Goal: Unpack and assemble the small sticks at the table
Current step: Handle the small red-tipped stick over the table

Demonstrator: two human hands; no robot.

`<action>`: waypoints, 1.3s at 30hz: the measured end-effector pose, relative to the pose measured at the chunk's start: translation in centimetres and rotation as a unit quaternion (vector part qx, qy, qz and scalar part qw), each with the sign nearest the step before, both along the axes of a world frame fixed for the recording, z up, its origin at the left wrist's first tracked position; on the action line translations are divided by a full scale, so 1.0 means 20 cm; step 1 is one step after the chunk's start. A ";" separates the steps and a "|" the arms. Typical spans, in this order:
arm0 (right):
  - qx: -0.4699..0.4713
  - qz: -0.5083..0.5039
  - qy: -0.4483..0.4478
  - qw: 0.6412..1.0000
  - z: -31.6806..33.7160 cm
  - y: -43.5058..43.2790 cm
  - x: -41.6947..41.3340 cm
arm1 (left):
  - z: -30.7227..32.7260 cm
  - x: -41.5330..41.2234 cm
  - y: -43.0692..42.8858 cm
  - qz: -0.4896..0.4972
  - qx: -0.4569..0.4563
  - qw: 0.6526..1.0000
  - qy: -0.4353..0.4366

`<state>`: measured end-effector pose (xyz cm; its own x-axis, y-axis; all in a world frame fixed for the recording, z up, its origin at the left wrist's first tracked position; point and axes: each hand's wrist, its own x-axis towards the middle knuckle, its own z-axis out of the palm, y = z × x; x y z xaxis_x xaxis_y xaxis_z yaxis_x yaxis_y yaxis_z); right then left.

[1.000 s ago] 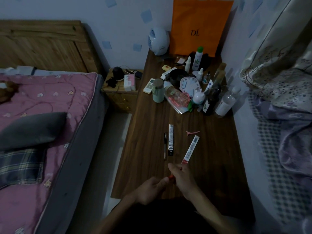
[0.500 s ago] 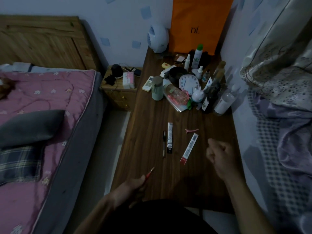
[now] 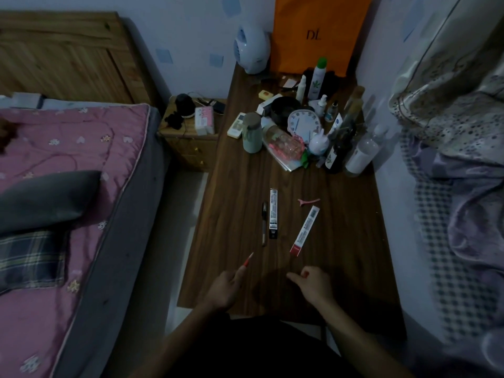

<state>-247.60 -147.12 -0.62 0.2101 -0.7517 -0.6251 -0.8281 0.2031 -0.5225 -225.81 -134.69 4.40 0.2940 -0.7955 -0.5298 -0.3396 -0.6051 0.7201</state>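
My left hand (image 3: 226, 287) grips a thin red stick (image 3: 247, 260) whose tip points up and away over the wooden table (image 3: 237, 203). My right hand (image 3: 313, 285) hovers low over the table's near edge with fingers curled; a small red piece shows at its fingertips. A white and red narrow box (image 3: 305, 231) lies just beyond my right hand. A black and white narrow box (image 3: 273, 213) lies mid-table, with a dark pen-like stick (image 3: 264, 223) beside it on its left.
A pink hair clip (image 3: 308, 201) lies right of the boxes. Bottles, a clock (image 3: 302, 123), a jar (image 3: 251, 132) and an orange bag (image 3: 319, 31) crowd the table's far end. A bed (image 3: 68, 186) runs along the left; bedding is piled on the right.
My hands were together at the near edge pulling the red stick apart. They separated, the right swinging out right, and it has now come back down near the left hand.
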 end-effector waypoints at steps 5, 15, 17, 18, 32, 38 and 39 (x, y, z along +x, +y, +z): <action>-0.060 0.038 0.072 0.995 -0.05 0.02 0.00 | -0.10 -0.03 0.03 0.015 0.029 0.999 0.035; -0.103 0.026 0.083 0.991 -0.05 0.02 0.01 | -0.17 -0.06 0.01 -0.019 0.067 0.997 0.042; -0.110 0.036 0.083 0.990 -0.06 0.03 0.01 | -0.17 -0.07 -0.01 -0.019 0.071 0.997 0.037; -0.112 0.045 0.082 0.989 -0.06 0.03 0.01 | -0.17 -0.07 -0.01 -0.018 0.071 0.997 0.039; -0.121 0.102 0.075 0.985 -0.09 0.01 -0.01 | -0.08 -0.08 -0.02 -0.030 0.075 0.996 0.030; -0.090 0.079 0.012 0.993 0.05 -0.01 0.05 | -0.01 -0.08 -0.03 -0.041 -0.010 0.998 -0.036; -0.066 0.051 -0.038 0.996 0.09 -0.01 0.08 | 0.00 -0.09 -0.03 -0.046 -0.023 0.997 -0.050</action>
